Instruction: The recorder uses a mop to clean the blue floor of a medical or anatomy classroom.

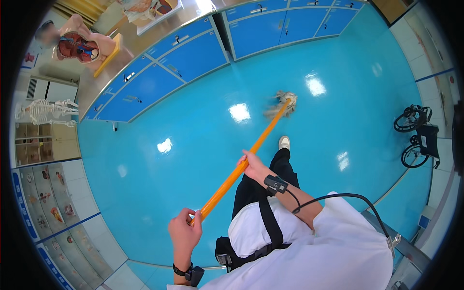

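A string mop with an orange handle slants across the view from lower left to upper right. My left hand is closed around the handle's upper end, near the bottom of the picture. Farther down the handle, my right hand grips it in front of my thighs. The grey mop head lies on the shiny turquoise floor, beyond my shoe, and its strands are blurred on the left side. Both wrists wear a black strapped device.
Blue cabinets under a metal counter run along the far side, with an anatomical torso model on top. A skeleton model stands at the left, above glass display cases. A folded black wheelchair is at the right wall.
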The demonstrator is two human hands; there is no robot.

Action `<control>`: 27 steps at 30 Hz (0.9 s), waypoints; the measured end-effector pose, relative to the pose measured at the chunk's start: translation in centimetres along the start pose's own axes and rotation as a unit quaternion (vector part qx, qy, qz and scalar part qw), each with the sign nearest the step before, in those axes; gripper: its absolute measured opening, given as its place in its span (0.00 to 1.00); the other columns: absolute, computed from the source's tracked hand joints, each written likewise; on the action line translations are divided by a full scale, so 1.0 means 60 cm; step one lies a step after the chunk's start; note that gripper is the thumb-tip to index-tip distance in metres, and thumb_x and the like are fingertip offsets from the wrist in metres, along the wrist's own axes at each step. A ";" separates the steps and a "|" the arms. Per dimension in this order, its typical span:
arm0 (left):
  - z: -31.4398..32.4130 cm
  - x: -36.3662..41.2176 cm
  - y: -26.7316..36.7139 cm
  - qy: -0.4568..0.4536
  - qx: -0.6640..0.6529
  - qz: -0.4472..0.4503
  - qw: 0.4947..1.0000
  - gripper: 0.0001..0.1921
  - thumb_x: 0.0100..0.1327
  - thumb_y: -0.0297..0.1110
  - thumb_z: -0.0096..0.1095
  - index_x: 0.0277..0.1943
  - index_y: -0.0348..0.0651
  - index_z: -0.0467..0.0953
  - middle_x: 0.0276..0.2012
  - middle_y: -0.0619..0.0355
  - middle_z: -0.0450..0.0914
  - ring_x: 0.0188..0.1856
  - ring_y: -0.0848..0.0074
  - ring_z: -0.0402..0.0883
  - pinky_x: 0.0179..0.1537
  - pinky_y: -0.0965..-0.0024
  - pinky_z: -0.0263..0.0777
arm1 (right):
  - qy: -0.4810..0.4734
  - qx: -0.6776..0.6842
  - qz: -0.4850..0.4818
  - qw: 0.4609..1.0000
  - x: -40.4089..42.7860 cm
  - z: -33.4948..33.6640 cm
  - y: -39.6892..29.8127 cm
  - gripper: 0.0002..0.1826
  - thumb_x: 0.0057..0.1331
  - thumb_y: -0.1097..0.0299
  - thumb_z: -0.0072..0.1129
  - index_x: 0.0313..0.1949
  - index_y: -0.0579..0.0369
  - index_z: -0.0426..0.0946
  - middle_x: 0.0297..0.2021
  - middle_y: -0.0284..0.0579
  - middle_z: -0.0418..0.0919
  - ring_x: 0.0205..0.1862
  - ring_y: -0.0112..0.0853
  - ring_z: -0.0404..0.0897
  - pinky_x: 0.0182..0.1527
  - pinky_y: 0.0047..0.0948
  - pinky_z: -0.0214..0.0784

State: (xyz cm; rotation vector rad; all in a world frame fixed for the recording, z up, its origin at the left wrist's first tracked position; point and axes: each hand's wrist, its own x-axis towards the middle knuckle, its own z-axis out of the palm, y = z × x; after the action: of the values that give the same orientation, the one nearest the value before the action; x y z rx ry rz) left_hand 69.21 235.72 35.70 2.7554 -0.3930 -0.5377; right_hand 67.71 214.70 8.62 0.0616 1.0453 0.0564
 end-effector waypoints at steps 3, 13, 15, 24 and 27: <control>-0.005 0.007 0.034 0.002 -0.010 0.039 0.999 0.08 0.56 0.32 0.61 0.26 0.38 0.74 0.09 0.55 0.67 0.10 0.68 0.66 0.15 0.69 0.53 | -0.066 0.103 -0.015 0.992 -0.028 -0.008 -0.040 0.13 0.69 0.66 0.42 0.25 0.50 0.57 0.18 0.33 0.60 0.20 0.24 0.60 0.28 0.27 0.61; 0.057 0.021 0.180 -0.144 -0.061 0.133 0.979 0.08 0.54 0.30 0.62 0.36 0.38 0.74 0.12 0.56 0.70 0.12 0.70 0.70 0.17 0.71 0.60 | 0.026 0.114 -0.054 0.992 -0.008 -0.102 -0.138 0.15 0.70 0.61 0.42 0.26 0.51 0.57 0.19 0.32 0.58 0.17 0.22 0.59 0.21 0.22 0.58; 0.082 0.025 0.197 -0.139 -0.127 0.090 0.978 0.07 0.53 0.27 0.61 0.36 0.37 0.73 0.12 0.57 0.68 0.12 0.71 0.68 0.16 0.71 0.58 | 0.066 0.069 -0.063 0.993 0.012 -0.118 -0.128 0.14 0.69 0.60 0.44 0.28 0.53 0.58 0.18 0.33 0.58 0.17 0.23 0.60 0.20 0.22 0.59; 0.133 0.040 0.252 -0.125 -0.079 -0.007 0.989 0.04 0.54 0.24 0.55 0.33 0.35 0.70 0.09 0.60 0.61 0.09 0.79 0.62 0.15 0.76 0.52 | 0.119 -0.140 -0.048 0.982 0.019 -0.114 -0.168 0.11 0.68 0.64 0.44 0.33 0.60 0.59 0.18 0.39 0.61 0.17 0.30 0.65 0.23 0.32 0.65; 0.151 0.054 0.282 -0.120 -0.045 0.009 0.992 0.05 0.54 0.25 0.57 0.33 0.35 0.70 0.10 0.60 0.62 0.10 0.80 0.63 0.15 0.77 0.52 | 0.098 -0.141 -0.052 0.984 0.025 -0.122 -0.215 0.10 0.67 0.66 0.44 0.34 0.59 0.59 0.18 0.39 0.62 0.17 0.30 0.66 0.23 0.32 0.66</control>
State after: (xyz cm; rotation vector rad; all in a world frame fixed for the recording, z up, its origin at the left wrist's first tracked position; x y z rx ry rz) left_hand 64.99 216.99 32.52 2.6051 -0.4363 -0.8631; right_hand 62.35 202.13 2.64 -0.2613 1.2263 0.1172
